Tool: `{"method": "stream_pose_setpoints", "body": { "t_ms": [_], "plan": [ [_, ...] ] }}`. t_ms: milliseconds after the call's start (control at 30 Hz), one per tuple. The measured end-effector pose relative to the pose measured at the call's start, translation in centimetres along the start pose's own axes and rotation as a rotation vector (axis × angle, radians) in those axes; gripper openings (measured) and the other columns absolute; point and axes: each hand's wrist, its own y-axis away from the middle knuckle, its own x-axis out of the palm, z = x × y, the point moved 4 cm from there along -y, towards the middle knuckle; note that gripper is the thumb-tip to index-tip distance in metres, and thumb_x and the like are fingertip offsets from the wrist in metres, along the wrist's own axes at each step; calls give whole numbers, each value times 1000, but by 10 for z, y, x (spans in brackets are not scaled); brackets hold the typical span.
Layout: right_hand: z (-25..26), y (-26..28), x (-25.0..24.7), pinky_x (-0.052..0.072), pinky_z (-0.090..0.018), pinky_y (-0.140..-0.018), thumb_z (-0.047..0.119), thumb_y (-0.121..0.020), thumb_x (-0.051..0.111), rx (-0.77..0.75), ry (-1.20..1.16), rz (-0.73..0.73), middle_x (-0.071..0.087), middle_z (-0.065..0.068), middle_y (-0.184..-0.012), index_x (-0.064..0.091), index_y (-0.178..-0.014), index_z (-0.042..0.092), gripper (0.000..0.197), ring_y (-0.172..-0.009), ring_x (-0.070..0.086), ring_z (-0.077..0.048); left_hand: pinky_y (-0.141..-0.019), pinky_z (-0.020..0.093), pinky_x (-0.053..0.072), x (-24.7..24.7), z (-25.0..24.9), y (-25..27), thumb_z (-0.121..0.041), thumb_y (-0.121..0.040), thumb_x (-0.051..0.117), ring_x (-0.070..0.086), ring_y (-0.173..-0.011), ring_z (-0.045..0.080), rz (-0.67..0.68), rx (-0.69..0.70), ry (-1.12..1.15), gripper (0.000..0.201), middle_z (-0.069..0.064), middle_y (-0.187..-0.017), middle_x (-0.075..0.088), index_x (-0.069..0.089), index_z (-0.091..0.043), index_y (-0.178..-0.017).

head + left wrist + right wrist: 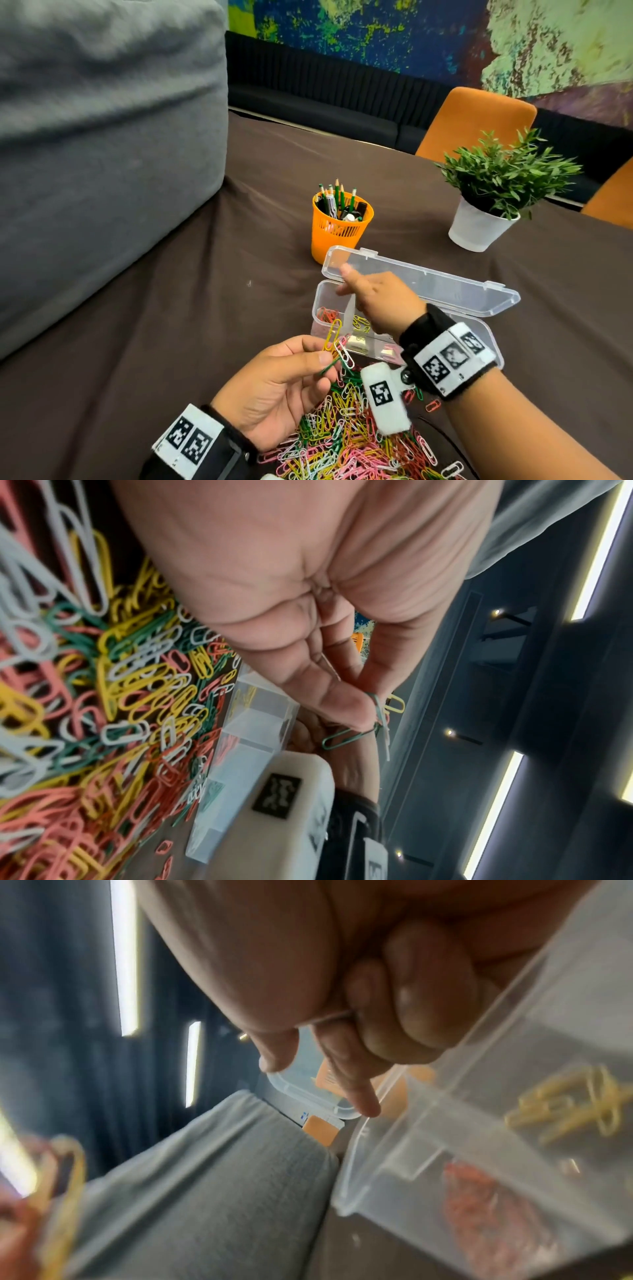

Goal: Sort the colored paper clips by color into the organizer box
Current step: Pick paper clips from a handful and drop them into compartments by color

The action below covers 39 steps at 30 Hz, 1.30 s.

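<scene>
A heap of mixed paper clips (pixel 352 438) in pink, yellow, green and white lies on the dark cloth in front of me. My left hand (pixel 325 353) pinches a small bunch above it: a yellow clip (pixel 334 334), a white clip (pixel 344 354) and a green clip (pixel 329 366). The clear organizer box (pixel 318 301) stands behind with its lid (pixel 445 284) laid back. Red clips (pixel 327 313) fill its left compartment and yellow clips (pixel 359 323) the one beside it. My right hand (pixel 344 281) hovers over that end, thumb and index finger spread with nothing between them.
An orange mesh pencil cup (pixel 337 226) stands just behind the box. A potted plant (pixel 486 219) in a white pot is at the back right. A large grey cushion (pixel 102 154) fills the left side. An orange chair (pixel 476 120) stands beyond the table.
</scene>
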Motion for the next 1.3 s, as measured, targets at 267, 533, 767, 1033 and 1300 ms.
{"method": "stream_pose_setpoints", "body": {
  "t_ms": [267,533,767,1033,1300],
  "plan": [
    [-17,11,-5,50,-26,-48,72,-86,42,308,-719,174,63,-15,-73,64,-109,-10,87,-55,57,-19,-49,20,56,4,-6,0,8,-79,67,62,-56,17,26,26,21,14,20,-76,63,73,-3,-75],
    [-11,17,-16,57,-23,-59,-1,-91,59,129,-659,79,66,-18,-81,65,-103,-8,15,-64,64,-18,-51,21,57,2,-6,-1,9,-80,65,64,-58,17,23,38,25,13,20,-79,63,73,-2,-79],
    [-43,59,-87,54,-32,-57,-1,-82,71,-58,-89,-371,72,-9,-69,68,-80,13,14,-60,66,-18,-51,20,57,1,-4,-3,4,-73,81,64,-58,16,9,39,-8,13,19,-78,65,72,-3,-79],
    [-108,97,-130,51,-27,-76,18,-81,74,115,355,-518,70,10,-78,66,-72,30,17,-74,65,-11,-50,21,57,10,9,-5,2,-50,93,65,-58,17,1,34,-94,35,20,-78,64,72,-5,-77],
    [-38,139,-24,56,-27,-63,31,-72,76,-62,-448,-1,71,-2,-78,70,-97,13,31,-71,64,-12,-52,21,56,31,24,3,5,-73,70,63,-61,17,-24,97,-284,23,17,-75,62,60,2,-94]
  ]
}}
